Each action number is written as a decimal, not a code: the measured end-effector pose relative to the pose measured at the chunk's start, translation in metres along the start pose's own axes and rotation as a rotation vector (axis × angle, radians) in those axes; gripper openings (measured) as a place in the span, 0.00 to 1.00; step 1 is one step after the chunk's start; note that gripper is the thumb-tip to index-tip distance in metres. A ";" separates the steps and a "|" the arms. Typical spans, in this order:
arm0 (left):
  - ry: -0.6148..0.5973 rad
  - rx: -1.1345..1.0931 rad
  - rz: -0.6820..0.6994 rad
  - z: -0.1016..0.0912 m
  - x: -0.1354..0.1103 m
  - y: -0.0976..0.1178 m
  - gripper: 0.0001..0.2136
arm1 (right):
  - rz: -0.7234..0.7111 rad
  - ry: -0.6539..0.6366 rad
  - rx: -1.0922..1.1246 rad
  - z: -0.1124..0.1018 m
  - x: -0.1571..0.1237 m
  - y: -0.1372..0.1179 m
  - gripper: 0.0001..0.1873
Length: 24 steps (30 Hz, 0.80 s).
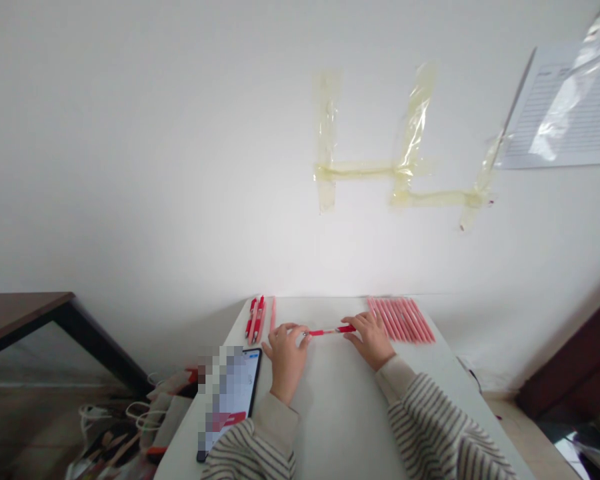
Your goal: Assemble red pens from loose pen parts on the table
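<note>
A red pen [330, 331] with a clear middle section lies level between my hands, above the white table [345, 413]. My left hand [286, 363] pinches its pointed end between thumb and fingers. At the other end, by the clip, my right hand [373, 341] is closed on the red part. Just beyond my left hand is a slim pink stick-like piece [273, 312]. Farther left, a few red pens [259, 321] lie side by side with pink pieces among them. Several pink sticks [403, 320], perhaps refills or pens, form a neat row beyond my right hand.
A phone [253, 373] with a partly blurred screen lies at the table's left edge. Behind the table rises a white wall [180, 167] with yellowed tape [363, 172] and a paper sheet [565, 113]. Bags and cords [130, 427] lie low on the left.
</note>
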State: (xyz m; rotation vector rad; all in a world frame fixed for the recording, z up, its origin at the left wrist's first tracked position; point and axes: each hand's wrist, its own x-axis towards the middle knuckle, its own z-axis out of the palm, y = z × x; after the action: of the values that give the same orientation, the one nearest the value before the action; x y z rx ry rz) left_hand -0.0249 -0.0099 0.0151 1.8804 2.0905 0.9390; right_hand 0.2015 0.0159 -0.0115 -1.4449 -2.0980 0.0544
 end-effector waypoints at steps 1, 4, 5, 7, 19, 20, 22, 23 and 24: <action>-0.003 0.001 0.001 0.000 0.000 0.000 0.09 | 0.010 0.010 -0.010 0.000 0.000 0.000 0.13; -0.005 0.000 0.006 -0.001 0.000 0.001 0.09 | 0.007 0.048 -0.037 0.002 0.001 0.003 0.09; -0.006 0.000 0.008 -0.001 0.000 0.002 0.09 | -0.009 0.058 -0.044 0.002 0.002 0.003 0.09; -0.008 -0.004 0.013 0.000 -0.001 0.002 0.09 | -0.036 0.077 -0.057 0.002 0.002 0.005 0.09; 0.001 0.003 0.005 -0.001 0.000 0.005 0.09 | -0.030 0.065 0.009 0.001 0.001 0.002 0.13; 0.000 0.005 0.008 -0.001 0.000 0.005 0.09 | -0.012 0.076 0.005 0.001 0.001 0.003 0.12; -0.006 0.006 0.011 -0.001 0.000 0.004 0.09 | 0.014 0.097 -0.012 0.002 0.002 0.003 0.09; -0.006 0.005 0.012 -0.001 0.000 0.004 0.09 | 0.018 0.102 -0.022 0.001 0.002 0.003 0.07; -0.003 0.003 0.015 0.000 0.000 0.003 0.09 | 0.016 0.102 -0.028 0.001 0.002 0.003 0.06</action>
State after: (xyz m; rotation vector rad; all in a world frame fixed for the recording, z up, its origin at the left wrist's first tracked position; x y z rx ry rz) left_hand -0.0222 -0.0104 0.0173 1.9002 2.0807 0.9354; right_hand 0.2032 0.0190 -0.0129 -1.4497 -2.0125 -0.0417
